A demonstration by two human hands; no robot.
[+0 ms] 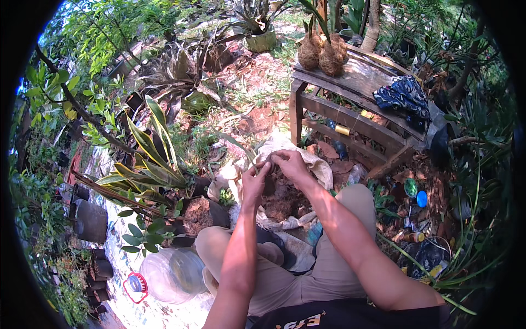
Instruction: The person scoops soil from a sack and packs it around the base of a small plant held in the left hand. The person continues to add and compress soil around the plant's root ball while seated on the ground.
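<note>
Both hands meet over an open white woven sack that holds brown fibrous material. My left hand has its thumb raised and holds a small plant with long narrow leaves pointing up and left. My right hand pinches something thin and dark beside the left thumb; it looks like fibre, but is too small to tell. Whatever lies inside the left palm is hidden.
Fibre-wrapped plant balls and a dark patterned cloth sit on a wooden bench at the upper right. Potted snake plants stand left. A clear plastic jug lies near my left knee.
</note>
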